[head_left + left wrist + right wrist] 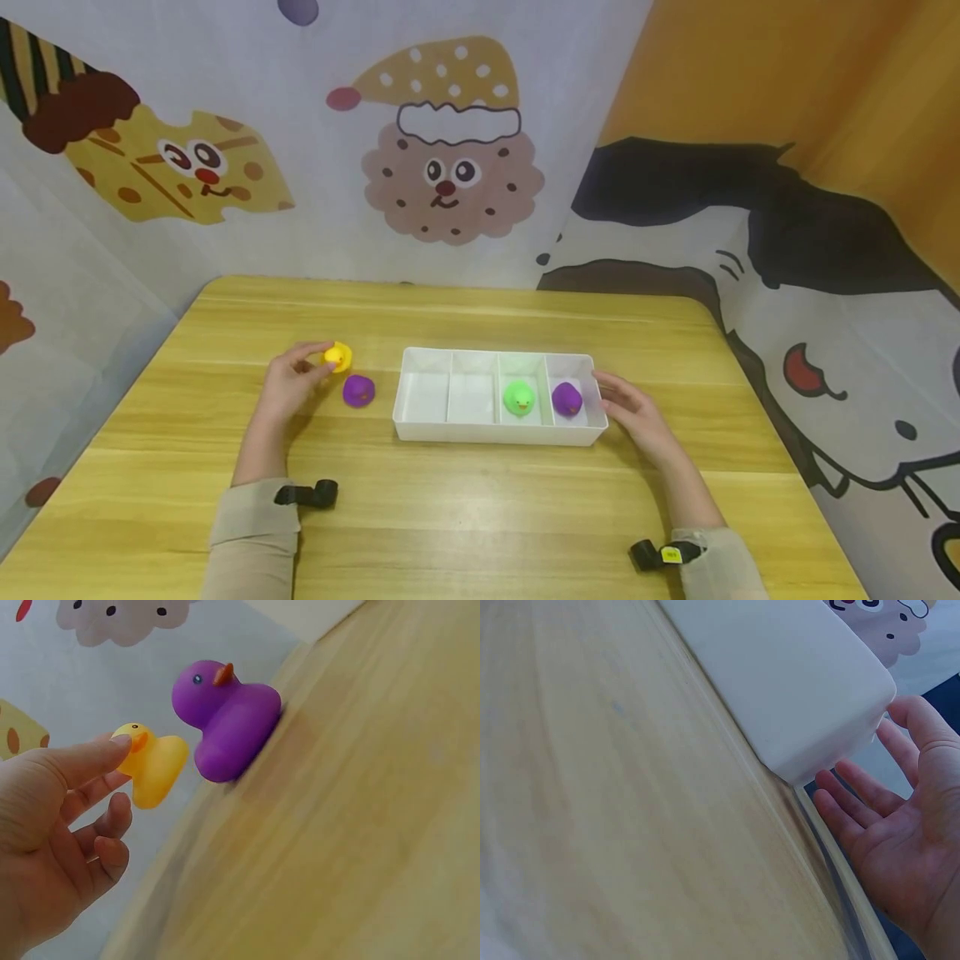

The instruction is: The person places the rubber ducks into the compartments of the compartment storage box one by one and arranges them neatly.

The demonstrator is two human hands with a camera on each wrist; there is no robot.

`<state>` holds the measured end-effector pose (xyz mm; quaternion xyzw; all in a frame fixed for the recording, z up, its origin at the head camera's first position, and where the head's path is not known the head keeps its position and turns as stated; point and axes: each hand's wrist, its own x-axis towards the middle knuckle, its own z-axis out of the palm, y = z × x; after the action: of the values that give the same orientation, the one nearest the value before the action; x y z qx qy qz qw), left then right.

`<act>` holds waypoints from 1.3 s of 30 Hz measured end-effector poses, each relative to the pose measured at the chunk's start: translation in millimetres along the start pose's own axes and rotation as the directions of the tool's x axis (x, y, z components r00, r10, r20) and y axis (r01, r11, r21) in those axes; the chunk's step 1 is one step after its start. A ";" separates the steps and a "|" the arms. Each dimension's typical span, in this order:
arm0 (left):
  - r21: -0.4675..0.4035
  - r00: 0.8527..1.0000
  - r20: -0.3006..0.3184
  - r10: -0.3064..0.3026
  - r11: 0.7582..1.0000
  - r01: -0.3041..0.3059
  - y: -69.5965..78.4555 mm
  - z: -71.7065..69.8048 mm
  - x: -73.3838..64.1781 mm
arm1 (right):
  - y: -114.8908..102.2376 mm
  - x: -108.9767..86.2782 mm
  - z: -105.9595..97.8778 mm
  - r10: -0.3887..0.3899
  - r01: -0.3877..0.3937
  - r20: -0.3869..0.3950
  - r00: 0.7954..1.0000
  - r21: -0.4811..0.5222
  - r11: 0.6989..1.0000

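Prob. a kids' play nook: cartoon-print cloth (450, 260) behind wood-grain tbl (480, 508) w/ toy ducks (358, 391).

The yellow, smooth, rounded toy duck (169, 766) carries an orange beak; the purple, smooth, rounded toy duck (244, 716) near it has a beak of orange-red; the light green, rounded toy duck (519, 395) shows also an orange beak; the rectangular four-compartment tray (495, 433) is plain white; the wood-grained table (480, 525) is yellow-brown with lengthwise streaks; the printed pointed hat (442, 75) is mustard with white dots.
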<state>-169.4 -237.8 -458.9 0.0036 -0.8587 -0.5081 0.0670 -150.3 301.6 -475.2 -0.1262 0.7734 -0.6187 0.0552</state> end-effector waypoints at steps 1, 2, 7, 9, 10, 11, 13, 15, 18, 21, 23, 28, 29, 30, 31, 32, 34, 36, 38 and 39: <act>-0.004 1.000 -0.005 0.004 1.000 -0.004 1.8 -0.3 -0.1 | 0.6 0.2 -0.1 -0.002 0.002 0.001 1.000 -0.001 1.000; -0.008 1.000 -0.007 0.008 1.000 -0.008 3.7 -0.6 -0.2 | 1.1 0.4 -0.3 -0.004 0.004 0.001 1.000 -0.003 1.000; -0.014 0.999 -0.024 0.039 0.999 -0.039 14.3 -1.7 -0.5 | -3.4 0.2 1.0 0.003 -0.003 0.000 1.000 -0.001 1.000; -0.010 0.998 -0.031 0.063 0.998 -0.064 17.8 -2.0 -0.6 | -4.3 0.2 1.1 0.004 -0.004 0.001 1.000 -0.003 1.000; -0.007 0.997 -0.034 0.076 0.997 -0.076 19.3 -2.1 -0.5 | -4.6 0.3 1.2 0.005 -0.005 0.001 1.000 -0.005 1.000; -0.006 0.995 -0.037 0.089 0.996 -0.090 21.0 -2.1 -0.4 | -4.8 0.3 1.3 0.005 -0.005 0.001 1.000 -0.006 1.000; -0.004 0.993 -0.042 0.115 0.993 -0.115 24.9 -2.0 -0.7 | -0.8 0.8 0.1 -0.004 0.004 0.003 1.000 -0.007 1.000; 0.000 0.990 -0.044 0.132 0.991 -0.132 29.7 -1.5 -1.2 | -0.2 0.8 0.0 -0.007 0.007 0.003 1.000 -0.010 1.000; 0.003 0.987 -0.043 0.155 0.988 -0.155 38.4 0.1 -2.3 | 0.2 0.8 0.3 -0.013 0.013 0.002 1.000 -0.011 1.000; -0.006 0.984 -0.036 0.177 0.984 -0.177 48.3 2.8 -4.3 | 0.3 0.7 0.4 -0.021 0.021 0.001 1.000 -0.012 1.000; -0.018 0.981 -0.031 0.191 0.981 -0.191 54.7 4.9 -5.9 | 0.1 0.7 0.5 -0.025 0.025 0.003 1.000 -0.010 1.000; -0.055 0.969 -0.030 0.244 0.968 -0.245 68.3 11.4 -8.7 | -0.3 0.6 0.5 -0.023 0.023 0.005 1.000 -0.004 1.000; -0.061 0.966 -0.029 0.256 0.964 -0.258 70.7 12.8 -9.0 | -0.4 0.5 0.5 -0.022 0.022 0.006 1.000 -0.003 1.000; -0.073 0.964 -0.027 0.266 0.961 -0.267 73.3 14.3 -9.6 | -0.4 0.5 0.4 -0.022 0.022 0.006 1.000 -0.003 1.000; -0.083 0.961 -0.025 0.274 0.958 -0.275 76.1 15.7 -10.3 | -0.5 0.4 0.3 -0.022 0.022 0.006 1.000 -0.004 1.000; -0.090 0.959 -0.023 0.281 0.955 -0.282 79.0 17.3 -11.2 | -0.5 0.4 0.2 -0.023 0.023 0.006 1.000 -0.006 1.000; -0.104 0.956 -0.013 0.293 0.951 -0.292 84.7 20.7 -12.9 | -0.7 0.4 0.1 -0.024 0.024 0.007 1.000 -0.010 1.000; -0.118 0.953 0.001 0.304 0.946 -0.302 90.4 24.7 -14.9 | -1.0 0.2 0.2 -0.024 0.024 0.007 1.000 -0.013 1.000; -0.122 0.946 0.016 0.323 0.940 -0.318 94.9 29.4 -16.2 | -1.3 0.2 0.5 -0.022 0.022 0.007 1.000 -0.010 1.000; -0.131 0.943 0.023 0.333 0.936 -0.327 96.6 31.9 -16.7 | -1.4 0.2 0.7 -0.021 0.021 0.007 1.000 -0.008 1.000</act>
<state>-150.6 -162.1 -391.6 -0.1561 -0.8148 -0.5424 0.1320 -150.1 300.6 -474.0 -0.1365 0.7743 -0.6158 0.0509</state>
